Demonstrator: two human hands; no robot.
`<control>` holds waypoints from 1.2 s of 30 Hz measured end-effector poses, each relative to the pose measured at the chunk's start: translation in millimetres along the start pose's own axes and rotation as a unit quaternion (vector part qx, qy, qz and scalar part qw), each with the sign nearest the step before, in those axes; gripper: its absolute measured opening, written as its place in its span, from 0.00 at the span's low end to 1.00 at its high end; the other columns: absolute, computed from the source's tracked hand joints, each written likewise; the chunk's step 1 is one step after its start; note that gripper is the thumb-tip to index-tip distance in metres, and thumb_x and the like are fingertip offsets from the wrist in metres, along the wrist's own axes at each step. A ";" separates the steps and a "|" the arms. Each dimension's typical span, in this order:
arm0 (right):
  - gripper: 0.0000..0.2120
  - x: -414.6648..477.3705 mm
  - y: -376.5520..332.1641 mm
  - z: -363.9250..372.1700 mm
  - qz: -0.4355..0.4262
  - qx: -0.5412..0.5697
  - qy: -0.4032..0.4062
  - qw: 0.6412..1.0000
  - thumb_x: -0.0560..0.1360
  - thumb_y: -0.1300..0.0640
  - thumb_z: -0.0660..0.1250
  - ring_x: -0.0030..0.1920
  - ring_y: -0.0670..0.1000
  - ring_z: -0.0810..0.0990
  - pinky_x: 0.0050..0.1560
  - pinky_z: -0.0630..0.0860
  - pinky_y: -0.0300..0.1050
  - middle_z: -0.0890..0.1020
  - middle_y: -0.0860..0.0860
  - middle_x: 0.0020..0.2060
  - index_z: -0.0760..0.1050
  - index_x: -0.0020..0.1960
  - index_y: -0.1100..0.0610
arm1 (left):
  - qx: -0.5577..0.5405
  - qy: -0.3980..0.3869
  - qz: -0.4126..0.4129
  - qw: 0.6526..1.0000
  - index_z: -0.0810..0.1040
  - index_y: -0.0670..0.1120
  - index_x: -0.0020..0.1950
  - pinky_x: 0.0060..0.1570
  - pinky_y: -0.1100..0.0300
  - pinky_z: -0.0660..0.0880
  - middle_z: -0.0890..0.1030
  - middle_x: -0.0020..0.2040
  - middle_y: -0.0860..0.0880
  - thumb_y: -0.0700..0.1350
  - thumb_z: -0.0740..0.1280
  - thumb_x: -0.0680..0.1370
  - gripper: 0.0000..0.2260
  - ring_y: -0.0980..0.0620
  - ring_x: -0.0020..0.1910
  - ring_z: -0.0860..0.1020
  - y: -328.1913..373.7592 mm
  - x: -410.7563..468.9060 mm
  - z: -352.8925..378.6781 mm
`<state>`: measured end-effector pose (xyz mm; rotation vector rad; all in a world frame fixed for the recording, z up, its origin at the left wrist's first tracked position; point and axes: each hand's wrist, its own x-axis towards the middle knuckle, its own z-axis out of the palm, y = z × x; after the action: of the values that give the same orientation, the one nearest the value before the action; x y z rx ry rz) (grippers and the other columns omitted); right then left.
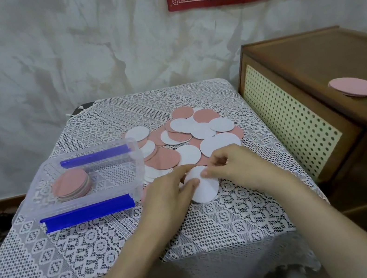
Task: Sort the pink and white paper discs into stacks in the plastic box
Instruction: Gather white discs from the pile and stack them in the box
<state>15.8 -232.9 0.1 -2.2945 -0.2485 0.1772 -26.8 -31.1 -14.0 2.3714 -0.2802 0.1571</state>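
A white paper disc lies near the middle of the lace-covered table, and both hands pinch it. My left hand holds its left edge with thumb and fingers. My right hand pinches its upper right edge. Behind them spreads a loose pile of pink and white discs. At the left stands the clear plastic box with blue clips; a stack of discs with a pink one on top sits inside it.
The table's lace cloth hangs over the front edge. A wooden cabinet with a perforated front stands close at the right, and a pink disc lies on its top. The wall is right behind the table.
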 end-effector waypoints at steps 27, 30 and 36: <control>0.10 9.2 3.3 -4.9 0.062 -0.078 0.070 0.993 0.77 0.52 0.70 0.44 0.53 0.78 0.42 0.71 0.47 0.78 0.48 0.47 0.71 0.54 0.49 | 0.021 0.033 -0.044 0.998 0.75 0.55 0.71 0.48 0.60 0.70 0.84 0.56 0.50 0.52 0.64 0.81 0.18 0.54 0.50 0.77 1.8 -0.4 -4.9; 0.05 6.3 5.6 -11.3 0.038 0.033 0.133 0.990 0.79 0.55 0.68 0.41 0.51 0.76 0.39 0.69 0.47 0.80 0.49 0.43 0.72 0.47 0.51 | 0.008 0.038 -0.050 0.998 0.74 0.54 0.72 0.50 0.59 0.71 0.83 0.58 0.49 0.51 0.64 0.81 0.18 0.53 0.50 0.77 -0.7 1.0 -4.6; 0.05 -14.7 -0.5 -8.8 0.015 0.147 0.004 0.989 0.78 0.58 0.71 0.31 0.52 0.77 0.34 0.75 0.53 0.79 0.52 0.36 0.75 0.46 0.53 | -0.048 0.038 -0.046 0.997 0.75 0.56 0.70 0.39 0.62 0.68 0.82 0.39 0.54 0.50 0.63 0.82 0.16 0.59 0.36 0.76 3.0 -1.1 -1.9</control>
<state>3.3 -242.3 7.1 -2.0055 -0.1709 0.2071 -28.6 -31.8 -10.9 2.2719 -0.1388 0.1846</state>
